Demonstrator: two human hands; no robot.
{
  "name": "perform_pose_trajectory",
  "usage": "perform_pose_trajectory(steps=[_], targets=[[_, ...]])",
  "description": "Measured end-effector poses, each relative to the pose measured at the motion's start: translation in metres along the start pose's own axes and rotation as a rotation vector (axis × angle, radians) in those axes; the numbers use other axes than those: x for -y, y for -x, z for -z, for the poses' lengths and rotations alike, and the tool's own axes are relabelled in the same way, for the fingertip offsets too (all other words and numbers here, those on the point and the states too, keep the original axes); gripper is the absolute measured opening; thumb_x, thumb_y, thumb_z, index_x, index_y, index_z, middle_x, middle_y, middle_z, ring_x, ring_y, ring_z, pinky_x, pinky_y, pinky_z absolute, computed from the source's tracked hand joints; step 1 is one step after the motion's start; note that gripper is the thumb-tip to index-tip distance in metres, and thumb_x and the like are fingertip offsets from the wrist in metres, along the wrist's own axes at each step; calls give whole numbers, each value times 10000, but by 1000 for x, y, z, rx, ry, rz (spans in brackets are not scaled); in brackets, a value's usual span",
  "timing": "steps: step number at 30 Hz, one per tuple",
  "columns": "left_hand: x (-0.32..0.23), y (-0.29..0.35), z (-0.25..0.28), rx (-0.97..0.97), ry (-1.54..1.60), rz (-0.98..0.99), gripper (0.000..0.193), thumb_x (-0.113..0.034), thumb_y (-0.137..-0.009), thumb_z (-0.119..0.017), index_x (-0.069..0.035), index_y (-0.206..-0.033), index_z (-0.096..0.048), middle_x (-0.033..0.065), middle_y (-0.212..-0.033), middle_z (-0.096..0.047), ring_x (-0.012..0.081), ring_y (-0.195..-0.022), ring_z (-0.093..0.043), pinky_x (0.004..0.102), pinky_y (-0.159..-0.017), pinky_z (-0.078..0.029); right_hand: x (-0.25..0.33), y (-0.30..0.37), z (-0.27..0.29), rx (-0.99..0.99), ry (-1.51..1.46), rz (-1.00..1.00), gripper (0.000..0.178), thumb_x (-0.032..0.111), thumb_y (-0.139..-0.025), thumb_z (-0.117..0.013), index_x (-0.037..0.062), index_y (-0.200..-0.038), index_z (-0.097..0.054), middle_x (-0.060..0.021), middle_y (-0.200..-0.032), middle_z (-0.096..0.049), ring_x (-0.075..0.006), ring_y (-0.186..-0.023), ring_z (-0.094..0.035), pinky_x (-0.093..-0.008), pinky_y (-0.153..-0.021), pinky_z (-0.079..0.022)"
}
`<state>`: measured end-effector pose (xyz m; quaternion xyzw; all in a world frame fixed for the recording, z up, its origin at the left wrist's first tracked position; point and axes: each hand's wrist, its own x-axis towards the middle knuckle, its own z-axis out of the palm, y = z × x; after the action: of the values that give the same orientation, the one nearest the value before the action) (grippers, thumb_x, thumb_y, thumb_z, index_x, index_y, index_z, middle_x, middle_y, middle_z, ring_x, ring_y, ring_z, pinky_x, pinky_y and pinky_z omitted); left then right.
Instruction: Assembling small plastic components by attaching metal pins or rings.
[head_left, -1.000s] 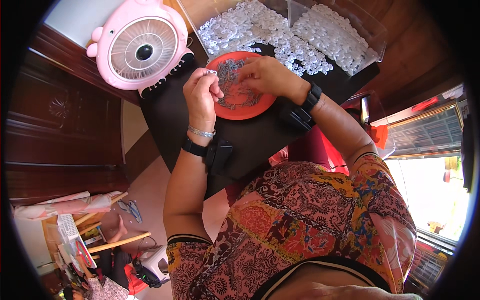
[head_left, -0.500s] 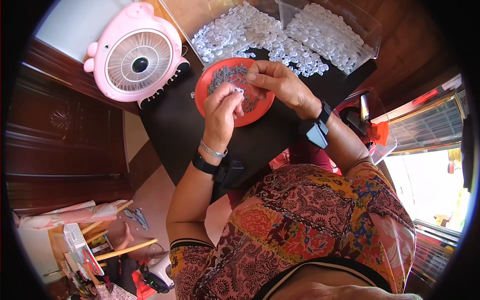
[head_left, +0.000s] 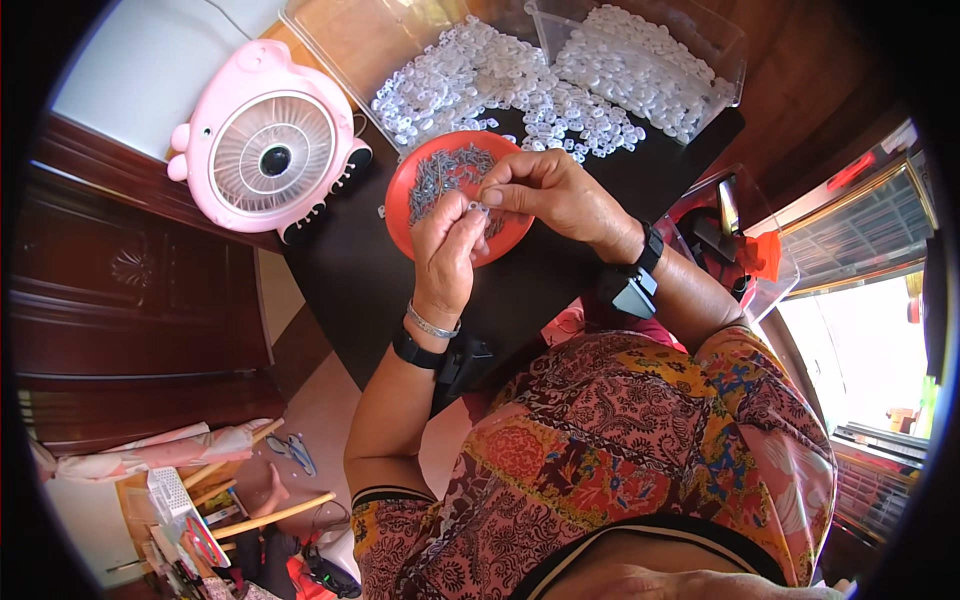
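Over an orange-red bowl [head_left: 398, 222] my left hand [head_left: 445, 245] is closed, pinching a small white plastic piece [head_left: 480, 208] between thumb and finger. My right hand [head_left: 560, 195] meets it there, thumb and fingertips pressed together at the piece. Whatever the right fingertips hold is too small to make out. Thin grey metal pins, perhaps nails [head_left: 428, 182], fill much of the bowl, partly hidden by both hands.
A heap of white plastic pieces [head_left: 470, 75] spills from a clear box onto the dark table [head_left: 335, 280]. More pieces [head_left: 640, 75] lie in a second clear compartment. A pink animal-shaped fan [head_left: 210, 120] stands left. A clear bin [head_left: 785, 215] is at right.
My right hand has moved down and left, so its fingertips now meet the white piece in my left hand. The whole view has shifted slightly.
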<state>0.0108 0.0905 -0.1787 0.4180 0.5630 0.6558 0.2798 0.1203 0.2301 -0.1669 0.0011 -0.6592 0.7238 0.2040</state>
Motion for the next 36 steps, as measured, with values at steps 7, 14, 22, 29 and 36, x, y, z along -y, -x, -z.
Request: perform_pose_trajectory(steps=[7,14,22,29,36], targets=[[-1,1,-2,1,-55,-23,152,-93,-875,-521,-24,-745,-484,7,-625,-497,69,-540,-439,228,-503,-359,-1,2,4,-37,-3,-45,116,113,-915,-607,2,-923,-639,7,-847,-625,-53,-777,-560,-201,-728,-462],[0,1,-1,10,-70,4,172,-90,-872,-516,-25,-721,-466,0,-616,-466,64,-538,-421,228,-494,-349,3,2,4,-5,176,-27,130,111,-922,-593,-14,-899,-619,5,-818,-607,-57,-762,-546,-215,-714,-454],[-3,1,-3,36,-118,-33,196,-102,-876,-509,-28,-705,-449,-10,-602,-451,61,-519,-398,228,-483,-337,6,3,2,11,134,-53,124,112,-930,-578,0,-877,-594,22,-783,-569,-46,-733,-512,-200,-685,-430],[-6,2,-4,24,-126,-2,195,-109,-880,-505,-29,-709,-455,-12,-610,-450,60,-525,-402,227,-480,-335,-3,3,2,-25,145,15,140,140,-912,-601,6,-877,-624,15,-772,-613,-47,-707,-541,-212,-642,-454],[-4,2,-3,15,-107,1,192,-123,-878,-511,-27,-718,-465,-11,-625,-453,58,-528,-398,225,-484,-340,0,2,4,-32,10,-131,142,152,-914,-608,20,-873,-638,26,-760,-606,-41,-698,-537,-201,-645,-446]])
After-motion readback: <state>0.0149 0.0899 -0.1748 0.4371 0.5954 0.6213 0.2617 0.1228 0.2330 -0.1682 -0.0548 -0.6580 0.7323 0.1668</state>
